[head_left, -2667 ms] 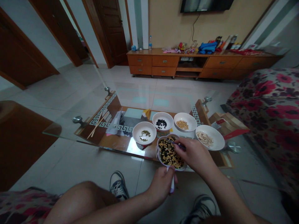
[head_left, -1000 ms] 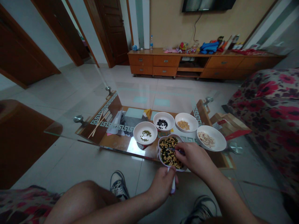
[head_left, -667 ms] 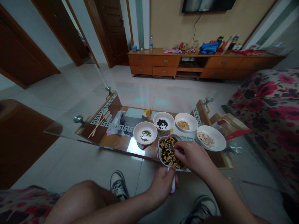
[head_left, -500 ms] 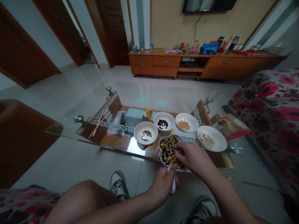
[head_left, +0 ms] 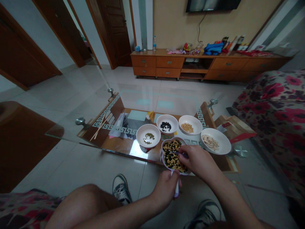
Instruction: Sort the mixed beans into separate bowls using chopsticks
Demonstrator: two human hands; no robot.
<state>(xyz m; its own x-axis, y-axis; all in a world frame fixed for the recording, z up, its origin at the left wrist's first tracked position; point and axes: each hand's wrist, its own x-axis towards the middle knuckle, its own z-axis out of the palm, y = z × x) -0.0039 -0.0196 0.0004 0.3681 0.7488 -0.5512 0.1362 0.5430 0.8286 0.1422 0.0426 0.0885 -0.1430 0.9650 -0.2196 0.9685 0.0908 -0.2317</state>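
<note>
My left hand (head_left: 166, 187) is closed around the white and purple handle (head_left: 176, 189) of a scalloped bowl (head_left: 163, 159). Mixed beans (head_left: 173, 160), yellow, black and green, fill that bowl at the table's near edge. Over its right side, my right hand (head_left: 196, 160) pinches a thin, dark purple tool like tweezers (head_left: 175, 153), its tip among the beans. Beyond are white bowls: one with green beans (head_left: 149, 136), one with black beans (head_left: 165, 126), one with yellow beans (head_left: 187, 128). To the right, another white bowl (head_left: 222, 140) holds pale flat seeds or slices (head_left: 210, 142).
The bowls stand on a glass-topped table (head_left: 124, 149) with metal fittings. Wooden chopsticks (head_left: 98, 127) lie toward its left. A brown paper bag (head_left: 234, 127) is beyond the right side. Further off are a wooden cabinet (head_left: 169, 62) and a flower-patterned cover (head_left: 276, 95).
</note>
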